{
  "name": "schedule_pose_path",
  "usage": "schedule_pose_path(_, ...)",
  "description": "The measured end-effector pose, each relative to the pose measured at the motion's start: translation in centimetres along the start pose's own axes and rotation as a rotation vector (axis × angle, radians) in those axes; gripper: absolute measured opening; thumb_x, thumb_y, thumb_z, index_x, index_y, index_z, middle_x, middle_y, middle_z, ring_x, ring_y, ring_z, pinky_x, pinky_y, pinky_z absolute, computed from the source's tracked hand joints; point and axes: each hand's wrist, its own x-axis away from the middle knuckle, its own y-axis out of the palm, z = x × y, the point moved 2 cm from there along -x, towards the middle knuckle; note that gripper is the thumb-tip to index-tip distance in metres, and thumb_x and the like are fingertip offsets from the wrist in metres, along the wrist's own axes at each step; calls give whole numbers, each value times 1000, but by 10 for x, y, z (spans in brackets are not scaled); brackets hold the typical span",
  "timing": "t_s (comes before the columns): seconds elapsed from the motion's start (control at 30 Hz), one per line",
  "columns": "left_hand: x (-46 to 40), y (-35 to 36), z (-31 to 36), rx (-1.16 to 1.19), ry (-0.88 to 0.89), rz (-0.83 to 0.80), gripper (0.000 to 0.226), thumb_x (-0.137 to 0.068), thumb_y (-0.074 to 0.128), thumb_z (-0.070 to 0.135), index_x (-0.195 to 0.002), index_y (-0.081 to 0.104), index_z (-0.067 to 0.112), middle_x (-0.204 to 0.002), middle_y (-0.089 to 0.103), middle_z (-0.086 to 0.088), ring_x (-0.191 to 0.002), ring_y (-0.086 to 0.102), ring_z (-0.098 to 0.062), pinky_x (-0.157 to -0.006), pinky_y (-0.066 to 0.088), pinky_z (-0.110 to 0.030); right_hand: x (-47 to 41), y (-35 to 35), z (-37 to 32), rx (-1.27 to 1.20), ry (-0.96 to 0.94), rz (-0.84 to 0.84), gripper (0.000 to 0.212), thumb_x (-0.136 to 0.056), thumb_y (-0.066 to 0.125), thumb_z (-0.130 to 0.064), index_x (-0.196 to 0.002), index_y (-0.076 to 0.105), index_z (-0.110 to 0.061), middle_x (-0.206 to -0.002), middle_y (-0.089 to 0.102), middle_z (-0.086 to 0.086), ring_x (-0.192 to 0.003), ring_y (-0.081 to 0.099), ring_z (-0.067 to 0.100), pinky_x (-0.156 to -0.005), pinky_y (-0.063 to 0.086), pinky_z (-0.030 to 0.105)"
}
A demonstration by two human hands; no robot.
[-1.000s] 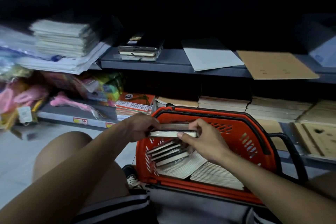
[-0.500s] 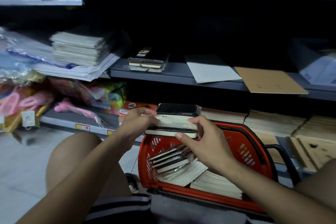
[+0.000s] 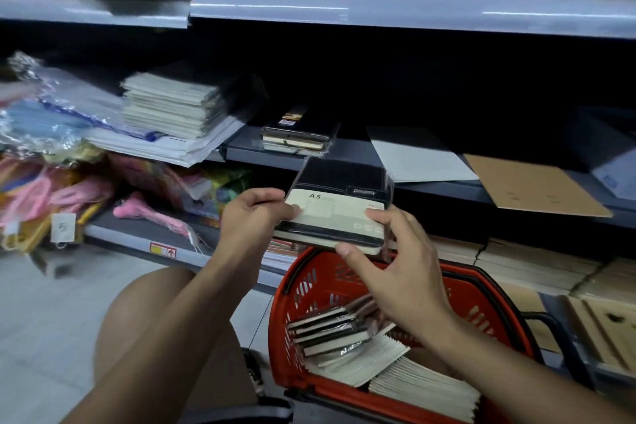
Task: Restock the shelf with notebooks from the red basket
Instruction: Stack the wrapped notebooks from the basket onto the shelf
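Observation:
I hold a black notebook with a cream A5 band (image 3: 339, 206), wrapped in clear plastic, above the red basket (image 3: 488, 289). My left hand (image 3: 256, 217) grips its left edge. My right hand (image 3: 392, 262) holds its right and near edge between thumb and fingers. The notebook is level with the front of the grey middle shelf (image 3: 347, 148). On that shelf, just beyond it, lies a small stack of similar black notebooks (image 3: 297, 134). Inside the basket lie more black notebooks (image 3: 330, 330) and fanned pale exercise books (image 3: 423, 385).
A tall stack of pale books (image 3: 168, 107) stands left on the middle shelf; a white sheet (image 3: 416, 155) and brown card (image 3: 533, 186) lie to the right. Colourful packaged goods (image 3: 69, 182) fill the left. My bare knee (image 3: 148, 320) is at lower left.
Both hands have lifted the notebook out of the basket and up toward the middle shelf. The view has tilted upward, showing the upper shelf.

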Motion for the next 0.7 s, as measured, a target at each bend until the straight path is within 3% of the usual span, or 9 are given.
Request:
schedule_pose_path(0.1, -7, 1, 8, 53, 21, -22, 29, -75, 78, -2, -102, 73, 7, -102, 76, -22, -102, 72, -44, -88, 58, -55, -10, 5, 0, 6, -43, 40, 70, -77, 64, -81, -132, 57, -38, -143, 51, -13, -134, 50, 8, -108, 49, 38)
schedule_pose_path(0.27, -25, 5, 30, 72, 64, -67, 26, -80, 71, -4, -103, 70, 8, -101, 73, -19, -94, 71, -42, -81, 59, -58, -39, 10, -5, 33, -79, 55, 69, -80, 69, -75, -134, 57, -33, -147, 50, -5, -141, 44, 12, -112, 41, 30)
schedule_pose_path(0.37, -43, 10, 43, 87, 86, -64, 27, -81, 65, -8, -102, 70, 8, -96, 73, -13, -87, 70, -32, -71, 60, -48, -64, 15, -10, 13, -85, 57, 68, -79, 68, -70, -133, 58, -30, -139, 53, -8, -134, 47, 8, -105, 35, 14)
schedule_pose_path(0.5, -74, 15, 57, 148, 88, -60, 34, -69, 63, -4, -95, 74, 15, -97, 77, -12, -88, 71, -27, -74, 58, -39, -102, 27, -13, 1, -83, 73, 62, -82, 73, -64, -132, 58, -30, -127, 55, -10, -119, 53, 9, -96, 41, 21)
schedule_pose_path(0.6, -103, 18, 64, 195, 66, -48, 38, -71, 59, -7, -96, 75, 16, -92, 78, -3, -83, 68, -20, -73, 51, -31, -132, 40, -13, -29, -67, 85, 58, -83, 77, -61, -129, 58, -31, -104, 53, -11, -96, 53, 11, -82, 42, 23)
schedule_pose_path(0.7, -130, 20, 68, 247, 81, -38, 40, -74, 59, -13, -102, 72, 12, -94, 75, -3, -75, 64, -14, -64, 45, -25, -161, 53, -11, -38, -69, 104, 57, -82, 78, -62, -128, 59, -33, -108, 55, -10, -100, 54, 12, -82, 44, 26)
